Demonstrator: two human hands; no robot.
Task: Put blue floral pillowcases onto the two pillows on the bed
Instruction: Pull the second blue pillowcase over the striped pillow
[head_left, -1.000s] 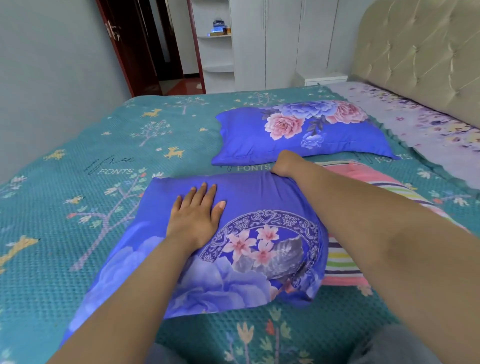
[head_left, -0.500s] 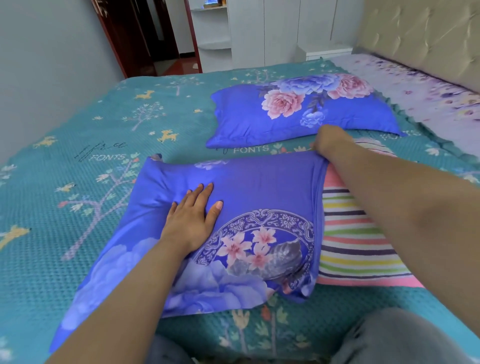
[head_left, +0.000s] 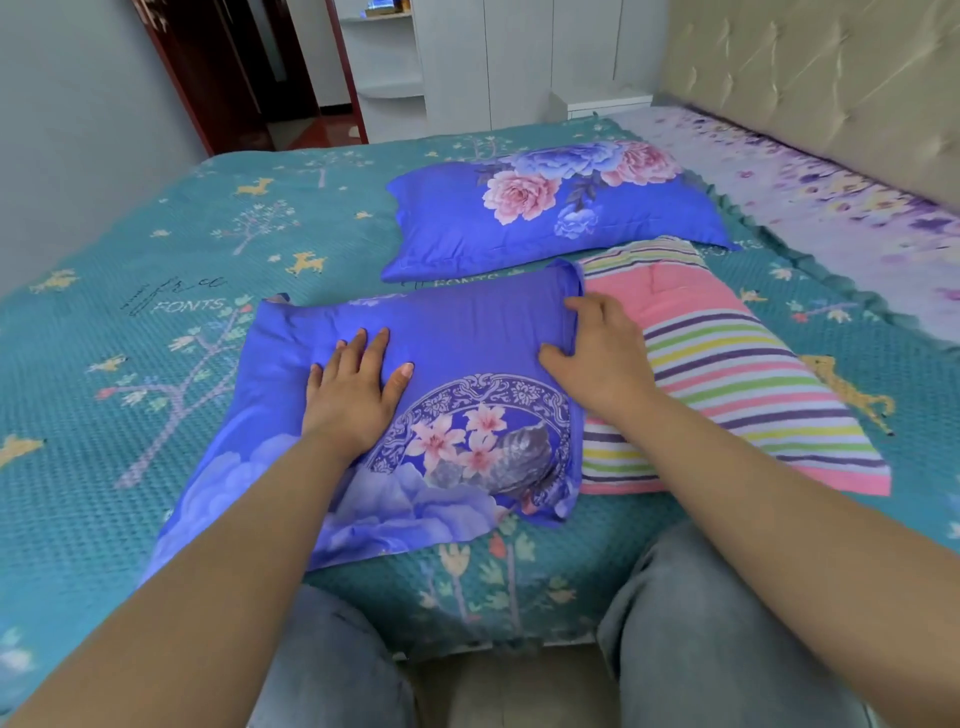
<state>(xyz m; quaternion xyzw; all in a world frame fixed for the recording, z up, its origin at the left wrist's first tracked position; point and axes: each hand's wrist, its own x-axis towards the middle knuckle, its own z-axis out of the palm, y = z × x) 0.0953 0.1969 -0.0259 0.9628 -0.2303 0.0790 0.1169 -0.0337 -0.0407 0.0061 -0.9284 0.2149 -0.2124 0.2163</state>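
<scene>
Bed with teal patterned quilted cover (head_left: 156, 364) carries everything. Far blue floral-cased pillow (head_left: 550, 208) lies fully covered near the headboard side. Near blue floral pillowcase (head_left: 415, 415) sits half on the pink-and-multicolour striped pillow (head_left: 727, 374), whose right half sticks out bare. Left hand (head_left: 353, 395) lies flat on the pillowcase, fingers spread. Right hand (head_left: 597, 358) is at the pillowcase's open edge, thumb on the blue fabric, fingers curled over the hem, pinching it.

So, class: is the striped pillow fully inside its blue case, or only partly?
Partly. The striped pillow sticks out of the near case, whose open edge the right hand grips.
</scene>
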